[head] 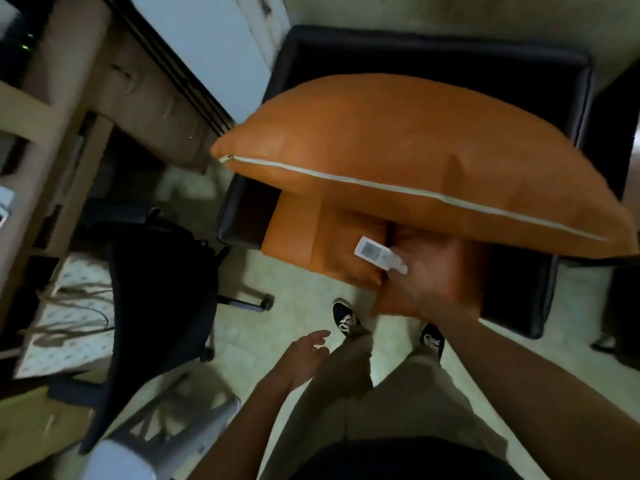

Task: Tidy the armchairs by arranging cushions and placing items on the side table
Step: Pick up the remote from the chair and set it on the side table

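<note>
A large orange cushion (415, 157) with a white zip seam hangs tilted above a black armchair (450, 53). My right hand (436, 275) reaches under the cushion's lower edge and holds it up; the fingers are hidden beneath it. A second orange cushion (311, 237) lies on the armchair seat. A small white remote (377, 252) rests on it, right beside my right hand; the blur hides whether the hand touches it. My left hand (304, 355) hangs low over the floor, fingers relaxed and holding nothing.
A black office chair (159, 292) stands to the left, close to the armchair. A wooden desk (69, 109) runs along the left. A white plastic stool (162, 434) sits at the lower left. Another dark seat (623, 306) shows at the right edge. My feet stand on pale tile.
</note>
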